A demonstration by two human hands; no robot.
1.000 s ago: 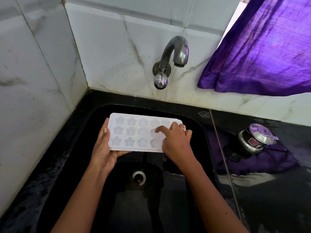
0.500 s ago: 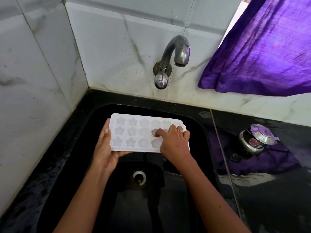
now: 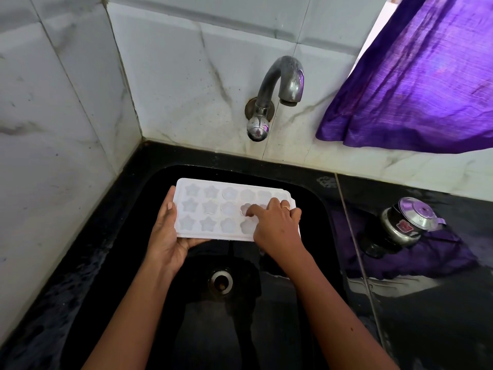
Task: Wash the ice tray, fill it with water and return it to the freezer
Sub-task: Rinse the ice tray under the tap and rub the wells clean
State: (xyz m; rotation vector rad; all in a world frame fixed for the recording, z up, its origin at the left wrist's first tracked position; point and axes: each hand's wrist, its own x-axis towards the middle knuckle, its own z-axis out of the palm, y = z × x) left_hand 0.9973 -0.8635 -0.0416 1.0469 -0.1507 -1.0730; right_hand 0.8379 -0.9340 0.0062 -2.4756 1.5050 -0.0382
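We see a white ice tray [image 3: 213,209] with star and flower moulds held level over a black sink [image 3: 138,204], above its round drain [image 3: 221,281]. Our left hand [image 3: 166,236] holds the tray's left end, thumb along the edge, fingers beneath. Our right hand [image 3: 277,228], wearing a ring [image 3: 286,208], lies over the right end with bent fingers, its forefinger tip in a middle-row mould; whether it also grips the tray we cannot tell. A curved metal tap [image 3: 277,86] juts from the marble wall. A purple curtain [image 3: 416,76] hangs at right above a small lidded steel pot [image 3: 408,222] on the black surface [image 3: 440,316].
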